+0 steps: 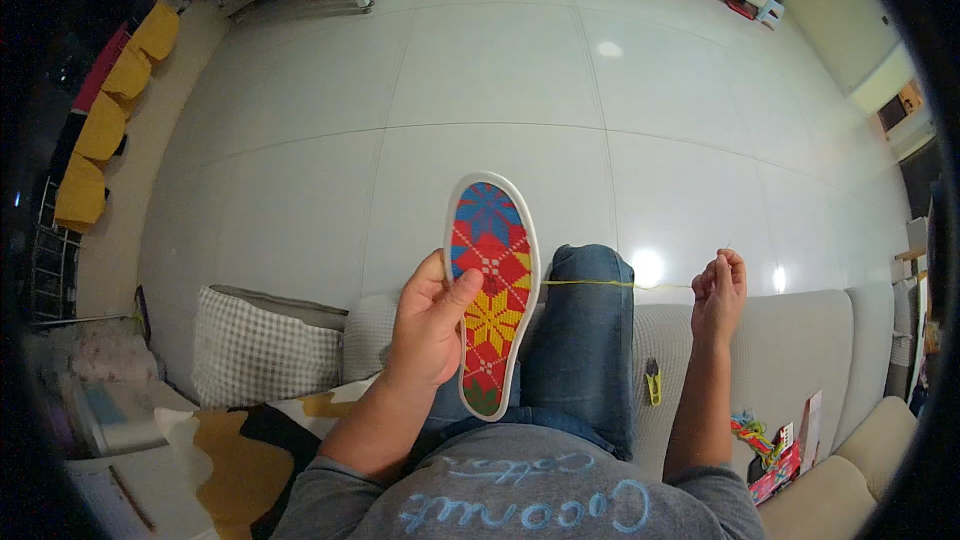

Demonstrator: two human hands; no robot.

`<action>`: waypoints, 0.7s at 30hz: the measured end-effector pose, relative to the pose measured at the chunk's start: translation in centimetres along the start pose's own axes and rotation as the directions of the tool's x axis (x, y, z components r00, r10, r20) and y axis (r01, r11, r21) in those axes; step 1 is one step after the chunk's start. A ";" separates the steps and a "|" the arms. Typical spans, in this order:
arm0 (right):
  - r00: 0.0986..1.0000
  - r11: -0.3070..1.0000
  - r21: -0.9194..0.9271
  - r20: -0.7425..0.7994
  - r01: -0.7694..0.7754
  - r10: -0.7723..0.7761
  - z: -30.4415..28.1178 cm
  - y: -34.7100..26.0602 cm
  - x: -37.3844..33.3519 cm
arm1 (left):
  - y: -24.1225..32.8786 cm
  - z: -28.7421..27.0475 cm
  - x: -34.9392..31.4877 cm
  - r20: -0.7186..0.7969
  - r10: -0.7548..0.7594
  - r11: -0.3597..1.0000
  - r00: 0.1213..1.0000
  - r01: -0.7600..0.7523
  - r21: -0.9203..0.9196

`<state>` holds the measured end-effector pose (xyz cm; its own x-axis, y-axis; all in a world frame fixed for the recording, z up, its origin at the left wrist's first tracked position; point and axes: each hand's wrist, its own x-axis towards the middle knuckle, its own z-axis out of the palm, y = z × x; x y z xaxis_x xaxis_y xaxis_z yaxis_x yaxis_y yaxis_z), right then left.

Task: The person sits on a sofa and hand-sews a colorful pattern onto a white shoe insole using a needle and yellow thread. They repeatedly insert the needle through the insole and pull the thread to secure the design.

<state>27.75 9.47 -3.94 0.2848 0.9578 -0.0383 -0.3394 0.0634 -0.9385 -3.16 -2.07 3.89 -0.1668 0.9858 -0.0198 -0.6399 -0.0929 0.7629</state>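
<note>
My left hand (425,325) grips an embroidered insole (510,290) upright over my lap, with the thumb across its front and the fingers behind. The insole has a white rim and stitched red, blue, yellow and green patterns. From its right edge a yellow thread (590,283) runs nearly straight across my jeans to my right hand (720,295). That hand is raised out to the right, its fingers pinched together. A thin sliver, seemingly a needle, sticks up above the fingertips; most of it is hidden.
On the sofa (790,340), small yellow thread snips (653,382) lie right of my leg. Farther right is a bundle of coloured thread (757,437) beside a red packet (780,475). A checked cushion (265,345) and a patterned cushion (235,450) are at left. Pale floor tiles (490,70) stretch ahead.
</note>
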 end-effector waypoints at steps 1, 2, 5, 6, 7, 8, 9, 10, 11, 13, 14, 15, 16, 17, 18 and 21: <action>0.999 1.000 -0.003 0.047 -0.015 0.015 0.8 -0.4 -0.5 | -0.1 -0.1 0.0 -0.004 -0.012 1.000 1.000 0.012 -0.007; 0.996 1.000 -0.009 0.090 -0.029 0.029 1.6 -0.7 -1.2 | -0.2 -0.1 0.1 -0.005 -0.028 1.000 1.000 0.028 -0.015; 0.956 0.978 -0.148 0.276 0.146 -0.101 5.3 -2.0 -4.1 | -0.9 0.3 0.1 -0.216 -0.163 0.982 0.963 0.136 -0.132; 0.926 0.963 -0.169 0.351 0.209 -0.139 6.5 -2.6 -4.9 | -1.0 0.1 0.1 -0.086 -0.211 0.966 0.974 0.195 -0.168; 0.895 0.947 -0.193 0.417 0.256 -0.157 7.3 -3.3 -5.9 | -1.1 -0.3 0.2 0.047 -0.253 0.946 0.966 0.258 -0.195; 0.859 0.926 -0.217 0.481 0.308 -0.173 8.1 -4.2 -6.8 | -1.2 -0.7 0.3 0.184 -0.287 0.921 0.940 0.324 -0.217; 0.853 0.933 -0.215 0.500 0.290 -0.150 8.9 -5.1 -7.9 | -1.3 -1.0 0.4 0.314 -0.312 0.894 0.897 0.389 -0.224; 0.809 0.907 -0.206 0.552 0.368 -0.202 9.5 -5.7 -8.6 | -1.6 -1.1 0.5 0.374 -0.325 0.860 0.869 0.436 -0.265; 0.756 0.876 -0.192 0.605 0.443 -0.250 10.2 -6.2 -9.2 | -1.8 -1.0 0.5 0.431 -0.330 0.823 0.840 0.480 -0.304; 0.645 0.810 -0.166 0.701 0.563 -0.305 11.3 -7.4 -10.2 | -2.4 -1.0 0.5 0.515 -0.350 0.722 0.783 0.575 -0.384; 0.591 0.775 -0.158 0.742 0.612 -0.316 11.7 -8.2 -10.6 | -2.5 -0.7 0.4 0.516 -0.369 0.688 0.773 0.600 -0.407; 0.535 0.739 -0.145 0.781 0.657 -0.322 12.1 -8.7 -10.9 | -2.4 -0.4 0.2 0.517 -0.387 0.654 0.763 0.623 -0.430; 0.505 0.724 -0.126 0.795 0.679 -0.336 12.4 -8.9 -11.2 | -2.2 -0.1 0.1 0.518 -0.405 0.619 0.754 0.643 -0.452; 0.475 0.706 -0.106 0.807 0.701 -0.350 12.8 -9.1 -11.5 | -2.1 0.3 0.0 0.501 -0.442 0.575 0.744 0.664 -0.478; 0.443 0.688 -0.085 0.820 0.721 -0.363 13.1 -9.2 -11.7 | -2.1 0.5 -0.1 0.491 -0.465 0.565 0.737 0.674 -0.476; 0.415 0.665 -0.051 0.817 0.745 -0.401 13.9 -9.0 -12.1 | -1.5 1.4 -0.5 0.360 -0.590 0.598 0.722 0.691 -0.406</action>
<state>14.95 1.20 9.77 -0.4779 0.6006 0.6410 0.0324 0.7412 -0.6704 -1.07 -2.24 3.71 0.5274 0.8174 -0.2317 -0.8025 0.5688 0.1800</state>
